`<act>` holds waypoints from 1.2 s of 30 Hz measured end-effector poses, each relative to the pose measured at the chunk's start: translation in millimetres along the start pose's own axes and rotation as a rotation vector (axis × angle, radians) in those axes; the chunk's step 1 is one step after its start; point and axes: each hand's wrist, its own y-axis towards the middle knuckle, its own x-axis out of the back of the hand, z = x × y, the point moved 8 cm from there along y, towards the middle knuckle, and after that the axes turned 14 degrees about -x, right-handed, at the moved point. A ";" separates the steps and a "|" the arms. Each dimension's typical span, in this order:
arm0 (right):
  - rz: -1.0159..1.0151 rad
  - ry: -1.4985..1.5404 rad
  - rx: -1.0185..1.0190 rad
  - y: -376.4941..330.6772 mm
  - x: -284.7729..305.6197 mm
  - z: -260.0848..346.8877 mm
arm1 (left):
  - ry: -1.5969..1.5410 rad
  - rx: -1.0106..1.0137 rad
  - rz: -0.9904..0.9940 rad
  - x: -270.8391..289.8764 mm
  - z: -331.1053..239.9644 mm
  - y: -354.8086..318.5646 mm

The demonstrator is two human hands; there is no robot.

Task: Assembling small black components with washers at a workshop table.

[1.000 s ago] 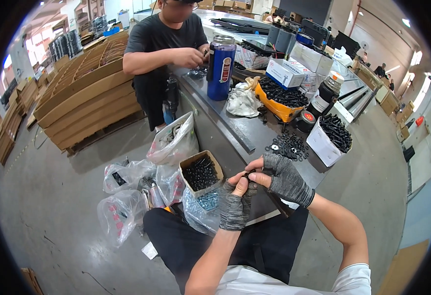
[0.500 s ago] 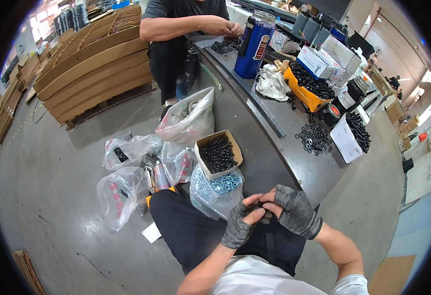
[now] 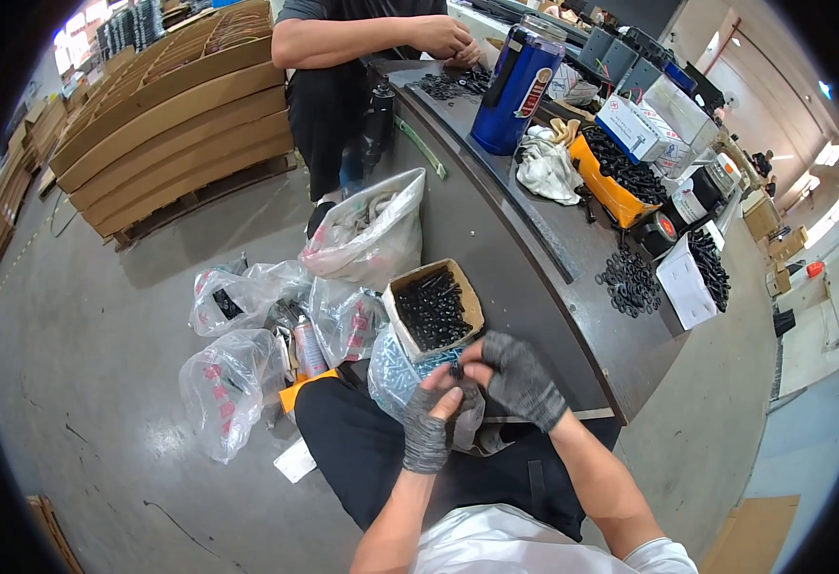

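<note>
Both my hands wear grey fingerless gloves and meet above my lap, just below the cardboard box (image 3: 475, 308) of black bolts (image 3: 434, 311). Between the fingertips is a small black bolt (image 3: 456, 369), partly covered. My left hand (image 3: 429, 421) is closed around its lower end, thumb pressed against the fingers. From the other side my right hand (image 3: 520, 381) pinches at its top with thumb and forefinger. Under the box lies a clear plastic bag (image 3: 393, 375) of silvery-blue screws, partly behind my left hand.
On the dark table (image 3: 592, 325) to the right lie black washers (image 3: 630, 283), a white box (image 3: 685, 292) of bolts, an orange container (image 3: 611, 191) of bolts, a cloth (image 3: 548, 170) and a blue bottle (image 3: 515, 91). Plastic bags (image 3: 238, 392) cover floor at left. A co-worker's hands (image 3: 443, 40) work opposite.
Both my hands have moved left and up toward the box of bolts, still held together. The view has shifted slightly. The co-worker's hands have moved a little.
</note>
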 end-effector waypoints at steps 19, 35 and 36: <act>-0.177 -0.375 -0.108 159.2 -38.2 -61.0 | 0.115 0.103 0.034 28.3 16.8 -2.5; -0.134 -0.929 -0.048 166.1 -45.5 -51.9 | 0.060 0.062 0.052 31.4 12.1 -7.9; -0.096 -0.981 -0.054 169.7 -46.5 -52.3 | 0.068 0.048 0.058 33.9 15.0 -8.2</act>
